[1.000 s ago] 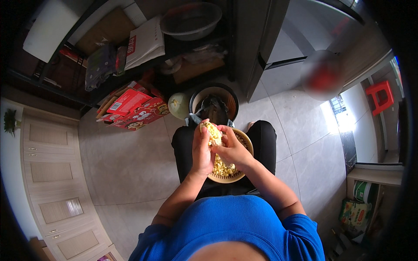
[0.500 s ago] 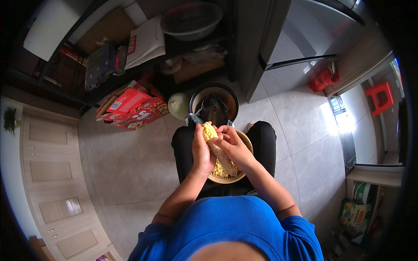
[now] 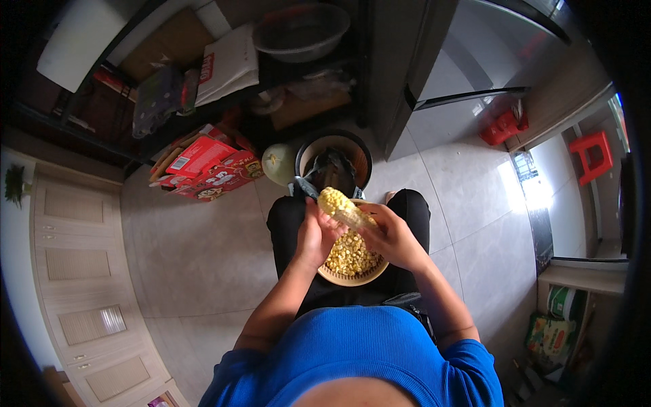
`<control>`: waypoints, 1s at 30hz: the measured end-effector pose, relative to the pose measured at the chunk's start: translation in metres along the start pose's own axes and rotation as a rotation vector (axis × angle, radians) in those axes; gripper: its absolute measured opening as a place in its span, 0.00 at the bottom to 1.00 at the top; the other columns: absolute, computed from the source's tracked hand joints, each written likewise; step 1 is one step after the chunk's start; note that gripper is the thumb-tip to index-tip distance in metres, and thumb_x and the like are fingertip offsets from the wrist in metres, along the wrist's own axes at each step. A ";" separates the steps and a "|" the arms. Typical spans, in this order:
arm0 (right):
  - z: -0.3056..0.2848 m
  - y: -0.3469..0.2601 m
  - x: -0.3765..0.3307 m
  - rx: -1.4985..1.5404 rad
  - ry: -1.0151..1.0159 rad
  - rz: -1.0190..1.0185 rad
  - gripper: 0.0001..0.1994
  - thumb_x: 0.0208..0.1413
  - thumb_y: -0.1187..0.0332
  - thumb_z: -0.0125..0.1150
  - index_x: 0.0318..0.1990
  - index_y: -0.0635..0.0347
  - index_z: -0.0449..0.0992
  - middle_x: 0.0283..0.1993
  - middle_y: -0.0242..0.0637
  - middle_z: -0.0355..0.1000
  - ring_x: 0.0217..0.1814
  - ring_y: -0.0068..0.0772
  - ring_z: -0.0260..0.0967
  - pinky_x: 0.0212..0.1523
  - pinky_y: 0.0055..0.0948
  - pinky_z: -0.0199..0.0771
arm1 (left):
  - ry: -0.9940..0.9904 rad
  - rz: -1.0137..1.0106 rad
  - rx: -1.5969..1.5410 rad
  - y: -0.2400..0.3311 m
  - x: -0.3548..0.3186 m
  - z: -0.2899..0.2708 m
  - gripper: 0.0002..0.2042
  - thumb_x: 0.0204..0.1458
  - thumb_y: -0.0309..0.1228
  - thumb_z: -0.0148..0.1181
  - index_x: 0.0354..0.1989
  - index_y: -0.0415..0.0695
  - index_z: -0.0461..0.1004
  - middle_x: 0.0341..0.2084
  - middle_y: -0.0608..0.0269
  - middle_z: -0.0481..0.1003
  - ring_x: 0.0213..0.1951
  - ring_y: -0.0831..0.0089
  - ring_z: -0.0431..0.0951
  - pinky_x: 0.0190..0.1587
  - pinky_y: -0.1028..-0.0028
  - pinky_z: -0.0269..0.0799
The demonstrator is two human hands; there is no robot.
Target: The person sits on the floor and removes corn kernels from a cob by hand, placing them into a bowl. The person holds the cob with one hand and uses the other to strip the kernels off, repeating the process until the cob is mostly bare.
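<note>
Tan bowl (image 3: 352,280) on lap, loose corn kernels (image 3: 351,255) inside. Directions from bowl: right hand (image 3: 395,239) at 1 o'clock, fingers grasping the part-stripped corn cob (image 3: 346,209). Cob sits at 12, kernel end tipped toward 11. Left hand (image 3: 317,236) at 10, just beside cob, fingers partly hidden, can't tell if gripping. Farther: round bin (image 3: 360,157) at 12, pale green melon (image 3: 277,167) at 11, red carton (image 3: 202,157) at 10.
</note>
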State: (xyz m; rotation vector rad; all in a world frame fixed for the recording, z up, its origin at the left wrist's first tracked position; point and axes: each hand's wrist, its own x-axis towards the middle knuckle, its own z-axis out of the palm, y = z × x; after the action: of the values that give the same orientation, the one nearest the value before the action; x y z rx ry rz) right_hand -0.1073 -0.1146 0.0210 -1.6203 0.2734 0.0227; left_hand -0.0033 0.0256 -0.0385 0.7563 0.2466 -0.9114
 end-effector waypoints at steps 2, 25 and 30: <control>-0.001 0.002 -0.004 0.014 0.062 -0.098 0.18 0.54 0.76 0.52 0.52 0.64 0.59 0.36 0.36 0.67 0.34 0.18 0.64 0.32 0.19 0.67 | 0.001 -0.015 0.192 -0.021 0.012 -0.029 0.20 0.57 0.44 0.38 0.48 0.42 0.63 0.42 0.59 0.67 0.44 0.69 0.68 0.49 0.69 0.63; 0.001 -0.024 -0.005 -0.219 0.148 -0.247 0.07 0.44 0.77 0.59 0.34 0.67 0.74 0.29 0.44 0.72 0.30 0.35 0.74 0.32 0.25 0.73 | -0.278 -0.167 0.277 0.019 -0.031 0.028 0.19 0.57 0.36 0.45 0.54 0.41 0.58 0.44 0.62 0.67 0.44 0.76 0.71 0.40 0.73 0.73; 0.000 -0.025 -0.002 -0.049 0.094 -0.090 0.08 0.46 0.74 0.61 0.34 0.69 0.73 0.28 0.41 0.73 0.31 0.26 0.73 0.33 0.23 0.72 | -0.211 -0.032 0.468 0.021 -0.042 0.036 0.17 0.58 0.40 0.41 0.52 0.44 0.59 0.40 0.63 0.69 0.36 0.77 0.73 0.33 0.76 0.73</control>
State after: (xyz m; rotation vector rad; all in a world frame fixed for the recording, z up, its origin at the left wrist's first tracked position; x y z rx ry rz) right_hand -0.1046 -0.1130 0.0458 -1.6839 0.2737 -0.1164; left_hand -0.0159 0.0353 0.0182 1.0786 -0.1490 -1.0861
